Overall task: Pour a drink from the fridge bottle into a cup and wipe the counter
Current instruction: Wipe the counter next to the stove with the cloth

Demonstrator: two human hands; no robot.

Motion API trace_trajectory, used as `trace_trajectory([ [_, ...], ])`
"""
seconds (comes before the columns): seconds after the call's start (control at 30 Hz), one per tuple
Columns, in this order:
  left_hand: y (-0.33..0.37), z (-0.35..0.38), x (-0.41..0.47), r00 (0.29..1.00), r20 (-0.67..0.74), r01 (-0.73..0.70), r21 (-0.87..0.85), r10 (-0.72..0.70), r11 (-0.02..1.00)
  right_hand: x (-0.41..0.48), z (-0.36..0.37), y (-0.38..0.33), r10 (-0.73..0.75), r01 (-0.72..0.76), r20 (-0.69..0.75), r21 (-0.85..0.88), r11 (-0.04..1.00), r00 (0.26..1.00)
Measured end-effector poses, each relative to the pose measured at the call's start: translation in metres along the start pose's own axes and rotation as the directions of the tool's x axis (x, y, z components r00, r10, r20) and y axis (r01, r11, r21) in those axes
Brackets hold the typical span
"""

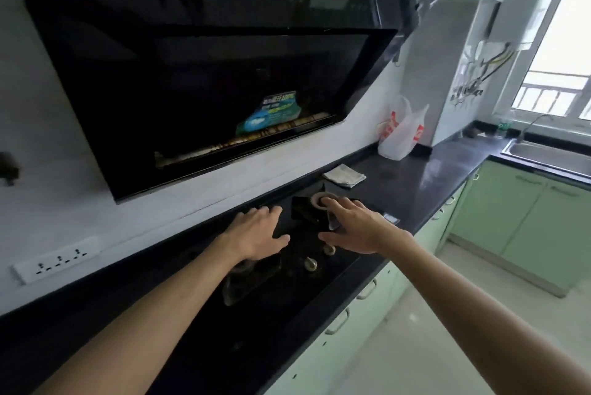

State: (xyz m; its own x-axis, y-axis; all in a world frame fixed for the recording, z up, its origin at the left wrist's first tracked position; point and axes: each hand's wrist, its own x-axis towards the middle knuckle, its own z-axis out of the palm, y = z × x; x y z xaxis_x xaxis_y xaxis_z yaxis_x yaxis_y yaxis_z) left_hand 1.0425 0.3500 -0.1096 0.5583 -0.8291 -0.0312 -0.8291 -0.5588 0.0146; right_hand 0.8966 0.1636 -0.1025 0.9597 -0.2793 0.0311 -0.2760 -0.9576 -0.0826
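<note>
Both arms out over the gas hob (271, 330), palms down. To the one side the left hand (256, 231), flat and spread, holding nothing, hovering over or resting on the black glass, impossible to tell which. To the other the right hand (355, 228), likewise open, fingers fanned, gripping nothing, fingertips (327, 201) reaching the burner ring (315, 199) at its eleven o'clock. Something translucent just beneath those fingers, too blurred to name. No bottle, no cup, no fridge in sight, so probably not the pouring stage; more likely about to fetch something to wipe with. Folded cloth (344, 175) lying on the dark counter (431, 177) just past the hob's far end, at twelve o'clock from the right hand and two o'clock from the left, apart from both. Folded close to square, so no real long axis. Nearer the right hand by far, hence a short forward reach with that one. Farther off at one o'clock, a white plastic bag (401, 132) against the wall; at two o'clock, the sink (543, 154).
</note>
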Motion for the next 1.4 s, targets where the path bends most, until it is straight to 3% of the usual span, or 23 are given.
trace_trajectory([
  [0.37, 0.152, 0.006, 0.071, 0.982, 0.012, -0.187, 0.002, 0.187, 0.982, -0.085, 0.006, 0.129, 0.219, -0.219, -0.008, -0.052, 0.974, 0.976],
  [0.7, 0.251, 0.011, 0.131, 0.931, 0.048, -0.362, 0.034, 0.361, 0.931, -0.133, 0.005, 0.217, 0.399, -0.4, -0.029, -0.118, 0.909, 0.916],
  [1.4, 0.34, 0.013, 0.336, 0.876, 0.077, -0.481, 0.079, 0.476, 0.873, -0.069, -0.011, 0.382, 0.59, -0.588, -0.016, -0.106, 0.802, 0.807],
])
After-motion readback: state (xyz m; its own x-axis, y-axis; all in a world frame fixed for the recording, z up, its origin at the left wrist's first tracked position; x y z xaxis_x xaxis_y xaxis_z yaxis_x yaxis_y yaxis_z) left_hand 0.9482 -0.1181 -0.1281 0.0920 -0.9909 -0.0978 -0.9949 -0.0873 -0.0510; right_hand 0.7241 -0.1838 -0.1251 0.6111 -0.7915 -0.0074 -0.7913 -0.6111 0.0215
